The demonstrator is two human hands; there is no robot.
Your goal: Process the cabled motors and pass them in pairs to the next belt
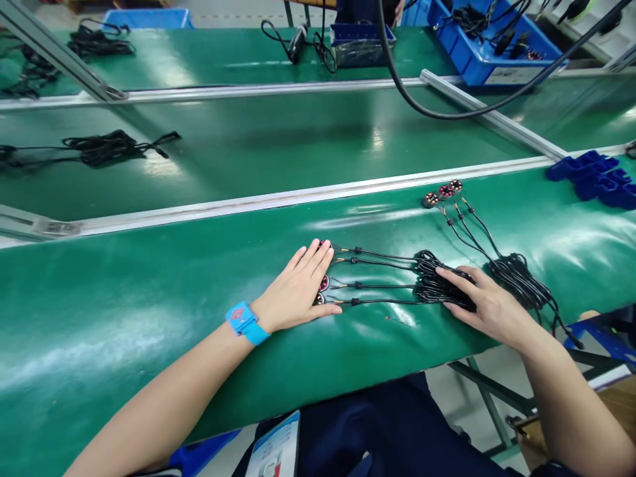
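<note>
On the green mat [163,318], my left hand [298,285] lies flat with its fingers stretched out. It covers part of a column of small round coil parts [324,283], which look like little motor stators. Thin wires run from them into several black cables [387,286], laid side by side toward the right. These cables end in a coiled cable bundle [431,278]. My right hand [481,301] grips that bundle from the right, thumb on the near side and fingers on the far side. A blue wrist strap [247,322] circles my left wrist.
Behind my right hand lies another cable bundle [521,281] with three coil parts [446,191]. Blue plastic pieces [596,175] sit at the right. A metal rail [248,204] borders the mat's far side. Beyond are a blue bin [507,69] and a hanging black cable [447,116].
</note>
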